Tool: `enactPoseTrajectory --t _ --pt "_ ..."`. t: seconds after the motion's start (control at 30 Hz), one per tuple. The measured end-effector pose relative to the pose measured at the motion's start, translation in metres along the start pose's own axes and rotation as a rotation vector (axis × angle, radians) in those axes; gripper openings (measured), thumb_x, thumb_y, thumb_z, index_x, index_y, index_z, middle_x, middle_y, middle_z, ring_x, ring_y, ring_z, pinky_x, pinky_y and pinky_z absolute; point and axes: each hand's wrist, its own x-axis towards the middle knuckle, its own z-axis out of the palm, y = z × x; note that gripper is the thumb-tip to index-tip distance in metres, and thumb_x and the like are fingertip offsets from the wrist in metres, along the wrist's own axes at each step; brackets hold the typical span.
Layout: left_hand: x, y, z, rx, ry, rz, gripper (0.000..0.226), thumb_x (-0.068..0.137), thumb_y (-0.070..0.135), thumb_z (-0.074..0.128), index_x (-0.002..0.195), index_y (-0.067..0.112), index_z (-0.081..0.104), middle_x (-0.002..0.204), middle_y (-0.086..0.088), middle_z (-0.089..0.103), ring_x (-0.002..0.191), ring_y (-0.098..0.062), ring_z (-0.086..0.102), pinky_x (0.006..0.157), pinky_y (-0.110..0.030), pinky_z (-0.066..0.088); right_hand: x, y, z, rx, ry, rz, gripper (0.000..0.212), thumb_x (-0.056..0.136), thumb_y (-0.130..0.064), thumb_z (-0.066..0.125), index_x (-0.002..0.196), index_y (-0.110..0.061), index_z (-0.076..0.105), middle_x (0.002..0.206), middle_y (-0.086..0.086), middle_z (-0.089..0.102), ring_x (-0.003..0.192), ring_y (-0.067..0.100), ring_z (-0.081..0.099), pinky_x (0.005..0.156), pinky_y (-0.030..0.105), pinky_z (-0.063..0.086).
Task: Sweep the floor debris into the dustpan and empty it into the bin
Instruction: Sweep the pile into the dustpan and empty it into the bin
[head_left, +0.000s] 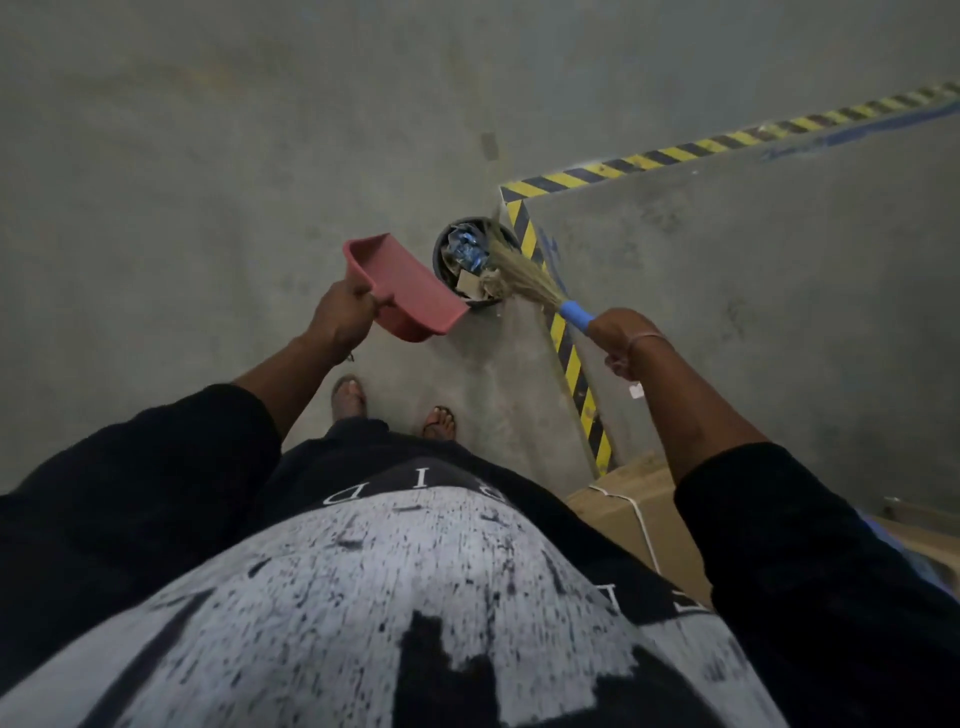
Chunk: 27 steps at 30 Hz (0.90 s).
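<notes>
My left hand (340, 314) grips the handle of a pink dustpan (402, 283), held in the air and tilted, its lip at the rim of a small dark round bin (441, 244). The bin holds blue wrappers, paper and cardboard scraps. My right hand (618, 340) grips the blue handle of a straw broom (519, 273), whose bristles lie over the bin's right side. The inside of the dustpan looks bare.
Grey concrete floor (208, 182) all around. Yellow-and-black hazard tape (566, 353) runs past the bin's right side and turns towards the far right. A cardboard box (628, 512) with a white cord stands at my right. My feet in sandals (348, 397) are just behind the bin.
</notes>
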Motion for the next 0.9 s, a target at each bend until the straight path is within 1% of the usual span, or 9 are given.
enactPoseTrajectory --t 0.13,0.23,0.33,0.43,0.53,0.6,0.73,0.8,0.9 --pt "-0.035 -0.013 -0.006 -0.111 0.025 -0.032 0.039 0.089 0.046 0.066 0.101 0.009 0.074 0.094 -0.015 0.072 0.090 -0.033 0.066 0.084 -0.046 0.053 -0.014 -0.002 -0.008 -0.012 0.019 -0.025 0.030 0.098 -0.024 0.049 0.072 -0.009 0.052 0.063 0.014 0.052 0.063 0.031 0.055 0.052 0.029 0.038" --pt "-0.068 -0.024 -0.014 -0.195 0.048 -0.046 0.029 0.093 0.042 0.065 0.104 0.015 0.071 0.092 -0.010 0.070 0.078 -0.024 0.060 0.074 -0.038 0.047 -0.022 -0.009 -0.001 0.095 0.013 -0.040 0.027 0.097 -0.026 0.050 0.076 -0.009 0.050 0.064 0.015 0.048 0.049 0.024 0.044 0.047 0.024 0.033" --pt "-0.100 -0.038 -0.023 -0.265 0.067 -0.073 0.029 0.095 0.042 0.064 0.109 0.016 0.069 0.092 -0.005 0.069 0.070 -0.012 0.055 0.071 -0.031 0.042 -0.030 -0.024 0.015 0.147 -0.037 -0.028 0.024 0.095 -0.030 0.053 0.085 -0.008 0.050 0.066 0.013 0.045 0.048 0.019 0.037 0.051 0.024 0.030" --pt "-0.135 -0.058 -0.037 -0.332 0.106 -0.103 0.029 0.096 0.039 0.063 0.115 0.016 0.066 0.093 -0.006 0.067 0.067 -0.010 0.051 0.063 -0.029 0.041 -0.045 -0.045 0.035 0.152 -0.100 -0.049 0.025 0.099 -0.031 0.051 0.089 -0.008 0.048 0.066 0.013 0.043 0.045 0.019 0.037 0.051 0.023 0.031" --pt "-0.178 -0.089 -0.055 -0.399 0.173 -0.123 0.020 0.099 0.035 0.060 0.109 0.018 0.064 0.090 -0.005 0.065 0.067 -0.014 0.049 0.058 -0.028 0.039 -0.065 -0.066 0.067 0.141 -0.171 -0.056 0.028 0.102 -0.034 0.048 0.095 -0.007 0.047 0.066 0.013 0.045 0.038 0.019 0.040 0.042 0.018 0.034" --pt "-0.205 -0.112 -0.065 -0.450 0.208 -0.146 0.018 0.100 0.033 0.059 0.107 0.018 0.063 0.089 -0.005 0.062 0.067 -0.014 0.046 0.056 -0.028 0.036 -0.078 -0.076 0.089 0.131 -0.205 -0.066 0.026 0.101 -0.032 0.046 0.099 -0.006 0.049 0.067 0.015 0.047 0.040 0.019 0.044 0.041 0.018 0.037" --pt "-0.274 -0.183 -0.090 -0.551 0.274 -0.232 0.038 0.099 0.039 0.058 0.120 0.009 0.065 0.092 -0.006 0.061 0.064 -0.013 0.044 0.050 -0.025 0.033 -0.116 -0.095 0.154 0.061 -0.263 -0.116 0.024 0.102 -0.027 0.041 0.112 -0.007 0.048 0.071 0.017 0.050 0.046 0.022 0.048 0.044 0.023 0.042" --pt "-0.310 -0.213 -0.099 -0.593 0.316 -0.241 0.042 0.098 0.043 0.059 0.117 0.006 0.065 0.091 -0.007 0.060 0.062 -0.013 0.043 0.050 -0.025 0.031 -0.136 -0.104 0.188 0.035 -0.325 -0.110 0.020 0.102 -0.027 0.041 0.106 -0.008 0.048 0.065 0.015 0.049 0.044 0.021 0.045 0.040 0.022 0.041" --pt "-0.363 -0.257 -0.108 -0.673 0.380 -0.276 0.036 0.097 0.045 0.059 0.114 0.014 0.066 0.092 -0.003 0.062 0.066 -0.013 0.044 0.052 -0.025 0.034 -0.169 -0.114 0.242 -0.007 -0.414 -0.109 0.020 0.104 -0.028 0.041 0.097 -0.010 0.047 0.060 0.010 0.046 0.040 0.019 0.043 0.036 0.020 0.039"
